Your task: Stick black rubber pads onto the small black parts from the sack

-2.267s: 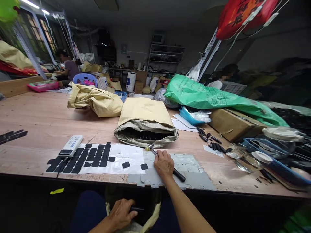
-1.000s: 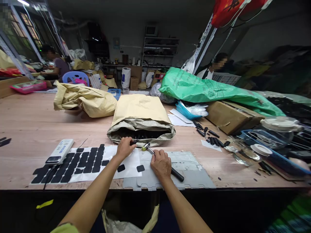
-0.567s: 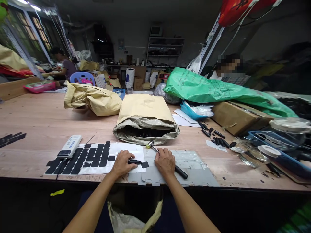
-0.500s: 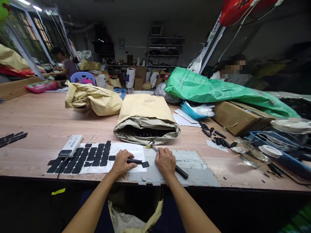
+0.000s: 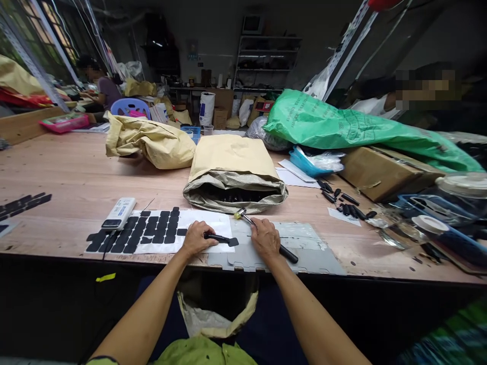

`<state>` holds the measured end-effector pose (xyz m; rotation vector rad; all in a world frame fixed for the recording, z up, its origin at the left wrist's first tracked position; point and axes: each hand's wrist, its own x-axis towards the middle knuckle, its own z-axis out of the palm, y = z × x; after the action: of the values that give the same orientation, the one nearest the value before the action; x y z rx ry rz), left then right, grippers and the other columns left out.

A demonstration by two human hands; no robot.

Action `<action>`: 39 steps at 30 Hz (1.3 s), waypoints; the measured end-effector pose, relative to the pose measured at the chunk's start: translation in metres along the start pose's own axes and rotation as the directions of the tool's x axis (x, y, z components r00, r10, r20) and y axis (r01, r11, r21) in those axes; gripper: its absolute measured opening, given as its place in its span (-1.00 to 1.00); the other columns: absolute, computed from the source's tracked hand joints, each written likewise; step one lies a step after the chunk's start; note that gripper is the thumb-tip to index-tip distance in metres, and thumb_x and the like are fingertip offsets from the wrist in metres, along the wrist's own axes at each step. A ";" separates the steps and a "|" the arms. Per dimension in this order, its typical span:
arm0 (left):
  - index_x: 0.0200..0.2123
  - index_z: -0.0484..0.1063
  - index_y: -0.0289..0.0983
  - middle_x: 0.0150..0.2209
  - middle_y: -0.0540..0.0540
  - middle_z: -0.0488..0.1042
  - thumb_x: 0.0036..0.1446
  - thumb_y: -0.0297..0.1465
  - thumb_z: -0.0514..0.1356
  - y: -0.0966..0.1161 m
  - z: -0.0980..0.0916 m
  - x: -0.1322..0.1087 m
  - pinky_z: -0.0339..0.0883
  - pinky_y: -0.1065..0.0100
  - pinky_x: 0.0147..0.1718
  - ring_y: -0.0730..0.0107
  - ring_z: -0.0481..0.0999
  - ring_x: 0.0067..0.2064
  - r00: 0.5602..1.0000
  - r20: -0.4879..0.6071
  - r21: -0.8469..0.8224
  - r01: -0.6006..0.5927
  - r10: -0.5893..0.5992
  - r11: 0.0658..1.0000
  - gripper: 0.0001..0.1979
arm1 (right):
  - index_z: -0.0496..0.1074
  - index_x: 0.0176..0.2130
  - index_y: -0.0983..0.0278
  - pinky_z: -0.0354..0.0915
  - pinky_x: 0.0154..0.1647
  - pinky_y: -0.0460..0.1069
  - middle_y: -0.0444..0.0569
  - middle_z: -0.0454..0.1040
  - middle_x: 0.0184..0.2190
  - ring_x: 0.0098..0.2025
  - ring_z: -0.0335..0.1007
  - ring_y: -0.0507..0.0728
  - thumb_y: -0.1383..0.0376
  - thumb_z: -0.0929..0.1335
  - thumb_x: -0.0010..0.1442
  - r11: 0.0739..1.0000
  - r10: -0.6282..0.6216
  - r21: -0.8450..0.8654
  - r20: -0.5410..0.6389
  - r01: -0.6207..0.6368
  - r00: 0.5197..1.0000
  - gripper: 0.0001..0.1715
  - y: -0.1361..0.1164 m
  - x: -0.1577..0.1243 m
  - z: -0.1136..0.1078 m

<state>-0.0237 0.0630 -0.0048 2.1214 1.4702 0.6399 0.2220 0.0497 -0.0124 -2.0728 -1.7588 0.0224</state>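
Observation:
My left hand is closed on a slim black handle-like piece, which points right. A small black rounded-square pad lies at that piece's tip; I cannot tell if they are joined. In my right hand is a small hammer, its yellowish-tipped metal head to the upper left and its black handle slanting to the lower right. Beneath the hands are a white sheet and a grey board. Rows of black pads cover the sheet's left part.
A paper sack with its dark mouth facing me lies ahead. The white device sits left, beside the pads. Black parts, a cardboard box and lidded jars stand right. Two people work farther back.
The camera view has tilted down and turned slightly left, so the scene sits higher and farther right. Both hands keep their grips and stay in nearly the same places on the table.

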 end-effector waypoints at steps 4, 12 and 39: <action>-0.36 0.58 -0.18 -0.36 0.00 0.51 -0.09 -0.29 0.43 0.000 0.001 0.001 0.19 0.27 -0.18 0.27 0.40 -0.22 1.000 0.002 0.002 0.009 -0.009 1.000 -0.81 | 0.45 0.05 0.18 0.23 -0.10 -0.01 -0.02 0.46 -0.18 -0.11 0.34 0.13 0.30 0.22 0.29 0.964 -0.097 0.246 -0.042 0.104 0.994 -0.61 -0.010 -0.017 -0.010; -0.42 0.53 -0.21 -0.38 0.01 0.48 -0.12 -0.22 0.45 0.000 0.002 0.000 0.17 0.29 -0.20 0.28 0.38 -0.23 1.000 -0.006 0.017 0.012 -0.012 1.000 -0.75 | 0.44 0.08 0.20 0.31 -0.06 -0.02 -0.03 0.50 -0.18 -0.15 0.42 0.09 0.27 0.21 0.31 0.836 -0.212 0.523 0.022 0.170 0.977 -0.59 -0.045 -0.065 -0.020; -0.43 0.51 -0.22 -0.34 0.00 0.49 -0.06 -0.28 0.40 0.002 0.001 -0.001 0.17 0.26 -0.18 0.25 0.39 -0.19 1.000 0.007 0.020 0.014 -0.015 1.000 -0.82 | 0.48 0.05 0.14 0.19 -0.20 -0.06 -0.06 0.47 -0.19 -0.14 0.34 0.09 0.31 0.23 0.30 0.989 -0.075 0.122 -0.074 0.083 0.994 -0.61 -0.029 -0.029 -0.027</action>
<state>-0.0218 0.0612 -0.0041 2.1237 1.4925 0.6144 0.1960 0.0172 0.0139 -1.8925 -1.7504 0.0362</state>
